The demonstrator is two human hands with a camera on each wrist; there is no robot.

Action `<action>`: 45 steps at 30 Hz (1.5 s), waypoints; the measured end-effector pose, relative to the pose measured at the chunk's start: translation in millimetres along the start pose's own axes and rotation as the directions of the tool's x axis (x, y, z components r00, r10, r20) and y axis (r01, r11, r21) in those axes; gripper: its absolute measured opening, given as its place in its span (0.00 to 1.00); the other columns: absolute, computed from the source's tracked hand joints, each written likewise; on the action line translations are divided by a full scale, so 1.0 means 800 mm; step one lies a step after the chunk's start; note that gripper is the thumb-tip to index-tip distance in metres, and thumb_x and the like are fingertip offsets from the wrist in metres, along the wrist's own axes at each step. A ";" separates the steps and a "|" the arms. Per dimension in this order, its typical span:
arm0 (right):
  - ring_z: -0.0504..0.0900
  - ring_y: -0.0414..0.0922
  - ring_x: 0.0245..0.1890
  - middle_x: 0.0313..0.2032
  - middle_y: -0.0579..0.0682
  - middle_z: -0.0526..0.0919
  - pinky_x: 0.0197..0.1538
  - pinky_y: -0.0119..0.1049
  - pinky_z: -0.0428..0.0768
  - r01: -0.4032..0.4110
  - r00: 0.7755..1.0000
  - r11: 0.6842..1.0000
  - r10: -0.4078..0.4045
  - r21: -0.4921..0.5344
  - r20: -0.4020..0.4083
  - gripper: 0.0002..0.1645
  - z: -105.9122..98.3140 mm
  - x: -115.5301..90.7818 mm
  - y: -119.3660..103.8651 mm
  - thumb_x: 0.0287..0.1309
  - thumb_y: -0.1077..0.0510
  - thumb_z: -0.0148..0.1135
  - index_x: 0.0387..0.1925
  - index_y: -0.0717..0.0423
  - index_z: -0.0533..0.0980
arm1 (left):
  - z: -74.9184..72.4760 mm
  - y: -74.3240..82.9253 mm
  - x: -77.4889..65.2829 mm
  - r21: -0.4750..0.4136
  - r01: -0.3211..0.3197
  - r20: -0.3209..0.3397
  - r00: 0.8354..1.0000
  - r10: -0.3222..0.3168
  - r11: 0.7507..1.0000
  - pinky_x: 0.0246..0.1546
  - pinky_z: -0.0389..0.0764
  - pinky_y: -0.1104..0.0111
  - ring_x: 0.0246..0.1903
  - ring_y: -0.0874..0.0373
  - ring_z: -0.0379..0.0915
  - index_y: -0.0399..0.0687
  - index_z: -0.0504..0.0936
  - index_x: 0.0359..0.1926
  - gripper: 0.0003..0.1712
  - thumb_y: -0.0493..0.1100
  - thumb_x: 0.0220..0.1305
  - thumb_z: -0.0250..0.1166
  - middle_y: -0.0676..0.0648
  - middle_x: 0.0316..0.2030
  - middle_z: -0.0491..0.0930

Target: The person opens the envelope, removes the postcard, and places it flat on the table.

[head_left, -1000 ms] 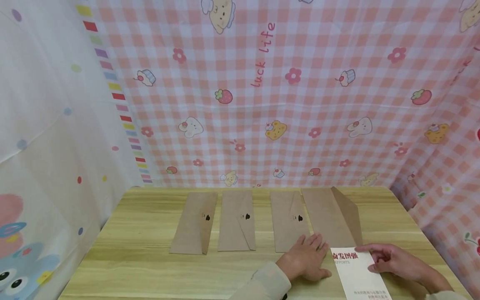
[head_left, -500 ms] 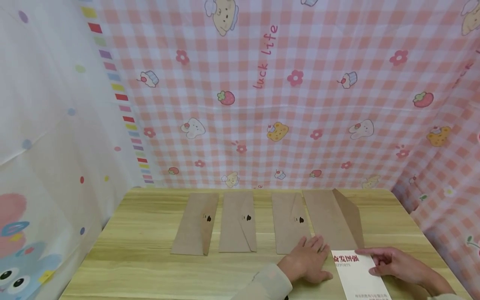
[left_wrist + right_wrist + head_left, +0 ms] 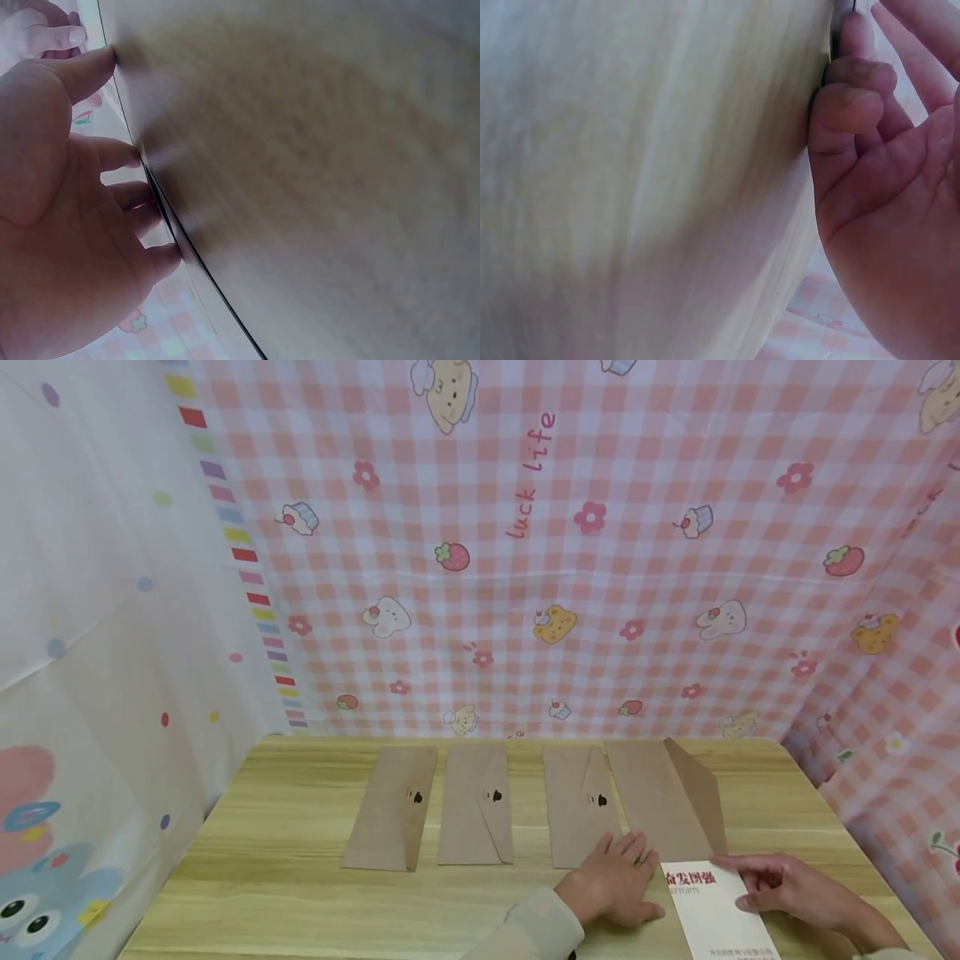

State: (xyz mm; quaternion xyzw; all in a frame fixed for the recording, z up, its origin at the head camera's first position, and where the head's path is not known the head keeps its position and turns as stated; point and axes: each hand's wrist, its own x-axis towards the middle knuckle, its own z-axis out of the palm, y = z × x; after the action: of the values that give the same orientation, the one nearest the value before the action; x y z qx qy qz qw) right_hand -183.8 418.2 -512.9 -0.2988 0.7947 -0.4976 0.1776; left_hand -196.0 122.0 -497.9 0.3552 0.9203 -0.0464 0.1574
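Observation:
My left hand (image 3: 617, 881) lies palm down with fingers spread, at the lower ends of a closed brown paper envelope (image 3: 573, 810) and an envelope with its flap unfolded (image 3: 652, 802). In the left wrist view, the fingertips of this left hand (image 3: 82, 202) press on the surface. Just right of it lies a white card (image 3: 712, 914) with red characters across its top. My right hand (image 3: 798, 893) holds that card at its upper right: forefinger at the top corner, thumb over the side edge. Curled fingers of the right hand (image 3: 885, 150) rest by the tabletop in the right wrist view.
Two more closed envelopes, one at far left (image 3: 390, 814) and one beside it (image 3: 472, 806), lie in the same row on the wooden table (image 3: 300, 902). A pink checked cloth (image 3: 495, 585) hangs behind the table; a white patterned cloth (image 3: 97, 610) hangs at left.

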 end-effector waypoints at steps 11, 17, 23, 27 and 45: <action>0.65 0.35 0.20 0.27 0.54 0.72 0.17 0.28 0.66 0.049 0.999 0.997 -0.050 -0.061 -0.020 0.30 0.003 0.002 -0.006 0.59 0.68 0.64 0.63 0.69 0.71 | -0.002 0.000 0.001 0.009 -0.002 -0.008 1.000 0.002 1.000 0.75 0.45 0.67 0.76 0.68 0.34 0.70 0.47 0.78 0.42 0.74 0.68 0.45 0.61 0.78 0.41; 0.65 0.37 0.20 0.27 0.52 0.72 0.17 0.30 0.66 0.026 0.999 0.999 -0.027 -0.045 -0.023 0.29 0.003 0.001 -0.005 0.60 0.69 0.63 0.63 0.72 0.70 | -0.002 0.000 -0.001 0.006 -0.007 -0.012 1.000 0.007 1.000 0.75 0.46 0.67 0.76 0.68 0.34 0.69 0.48 0.78 0.42 0.73 0.68 0.45 0.61 0.78 0.42; 0.65 0.35 0.19 0.27 0.51 0.73 0.16 0.31 0.66 0.031 0.999 0.998 -0.033 -0.048 -0.031 0.28 0.004 0.001 -0.004 0.61 0.69 0.62 0.64 0.69 0.71 | -0.001 0.000 0.000 0.001 -0.009 -0.009 1.000 0.009 1.000 0.75 0.45 0.67 0.76 0.68 0.33 0.69 0.47 0.78 0.42 0.73 0.69 0.45 0.61 0.78 0.41; 0.65 0.33 0.19 0.27 0.52 0.72 0.16 0.31 0.67 0.025 0.999 0.999 -0.026 -0.039 -0.031 0.28 0.006 0.001 -0.003 0.62 0.70 0.61 0.64 0.68 0.70 | 0.001 0.000 0.000 0.007 -0.006 -0.011 1.000 0.006 1.000 0.75 0.45 0.67 0.76 0.68 0.33 0.69 0.46 0.78 0.43 0.73 0.69 0.44 0.61 0.78 0.41; 0.65 0.31 0.22 0.27 0.50 0.72 0.18 0.34 0.66 -0.023 0.998 0.997 0.020 -0.074 -0.052 0.26 0.008 0.001 -0.007 0.64 0.67 0.60 0.62 0.74 0.70 | 0.004 -0.001 -0.003 -0.013 -0.010 -0.050 0.999 0.009 1.000 0.75 0.46 0.66 0.76 0.67 0.35 0.66 0.48 0.78 0.43 0.73 0.69 0.46 0.59 0.78 0.42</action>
State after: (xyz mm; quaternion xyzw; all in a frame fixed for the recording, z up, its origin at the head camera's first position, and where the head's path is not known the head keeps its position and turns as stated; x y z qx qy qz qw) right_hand -178.7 411.6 -510.4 -0.2839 0.8202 -0.4730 0.1513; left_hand -194.2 119.8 -500.0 0.3596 0.9225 -0.0306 0.1368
